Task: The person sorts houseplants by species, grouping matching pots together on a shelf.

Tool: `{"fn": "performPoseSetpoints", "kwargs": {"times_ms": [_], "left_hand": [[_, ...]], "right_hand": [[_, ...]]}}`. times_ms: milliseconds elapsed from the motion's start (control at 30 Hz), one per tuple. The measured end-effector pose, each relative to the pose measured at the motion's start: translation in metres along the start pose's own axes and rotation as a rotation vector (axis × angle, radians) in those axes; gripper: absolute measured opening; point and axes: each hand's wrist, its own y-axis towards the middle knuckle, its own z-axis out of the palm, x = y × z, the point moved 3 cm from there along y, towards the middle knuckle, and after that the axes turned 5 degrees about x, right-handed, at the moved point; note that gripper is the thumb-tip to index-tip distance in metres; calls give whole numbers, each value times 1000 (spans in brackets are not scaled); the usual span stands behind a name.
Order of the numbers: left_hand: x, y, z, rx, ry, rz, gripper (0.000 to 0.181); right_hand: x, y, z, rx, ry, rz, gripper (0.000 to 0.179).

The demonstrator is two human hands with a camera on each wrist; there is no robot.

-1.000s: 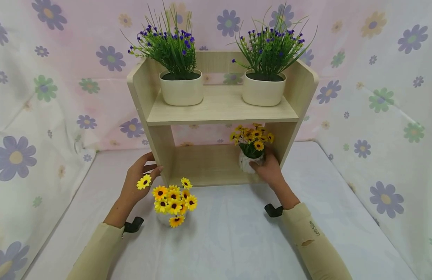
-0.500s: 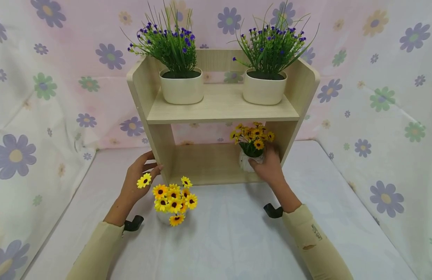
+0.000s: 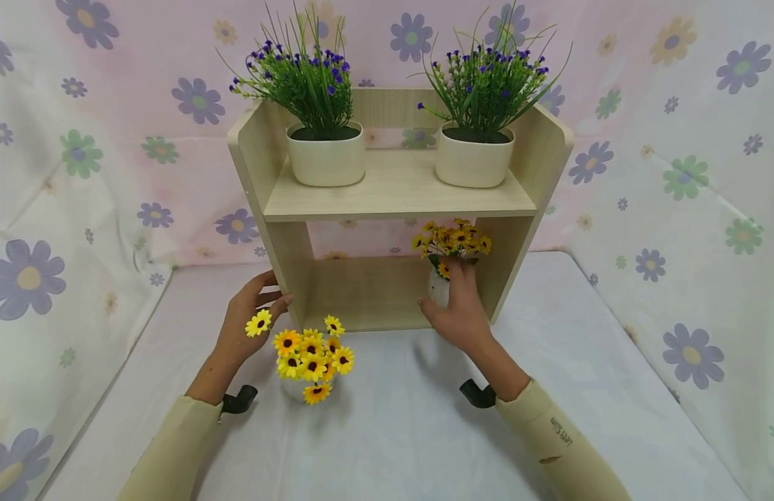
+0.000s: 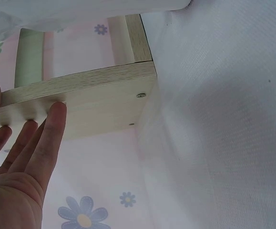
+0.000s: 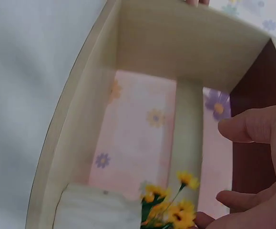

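Observation:
My left hand (image 3: 241, 314) holds the left side panel of a light wooden shelf (image 3: 399, 198). In the left wrist view its fingertips press the panel's outer face, with the thumb at the front edge. On the lower board at the right stands a small white pot of yellow flowers (image 3: 452, 240), partly hidden by my right hand (image 3: 460, 313). This hand is in front of the pot, thumb and fingers spread apart. The right wrist view shows the white pot (image 5: 97, 207) lower left of the fingers. A second pot of yellow flowers (image 3: 312, 362) stands on the table near my left hand.
Two cream planters with purple flowers and grass, a left planter (image 3: 327, 163) and a right planter (image 3: 475, 163), stand on the upper board. White cloth (image 3: 399, 431) covers the table. Floral curtains (image 3: 662, 209) hang behind and at both sides.
My right hand has let go of the white pot's side and moved left and forward of it, fingers now spread. The pot stays at the right of the lower board. My left hand has not moved.

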Motion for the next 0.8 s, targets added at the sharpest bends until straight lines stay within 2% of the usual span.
{"fn": "performPoseSetpoints", "kwargs": {"times_ms": [233, 367, 600, 800], "left_hand": [[1, 1, -1, -1, -1, 1, 60], [1, 1, -1, 2, -3, 3, 60], [1, 0, -1, 1, -1, -13, 61], [1, 0, 0, 4, 3, -8, 61]], "right_hand": [[19, -9, 13, 41, -19, -80, 78], [26, -12, 24, 90, -9, -98, 77], [31, -17, 55, 254, 13, -134, 80], [33, -22, 80, 389, 46, -109, 87]]}}
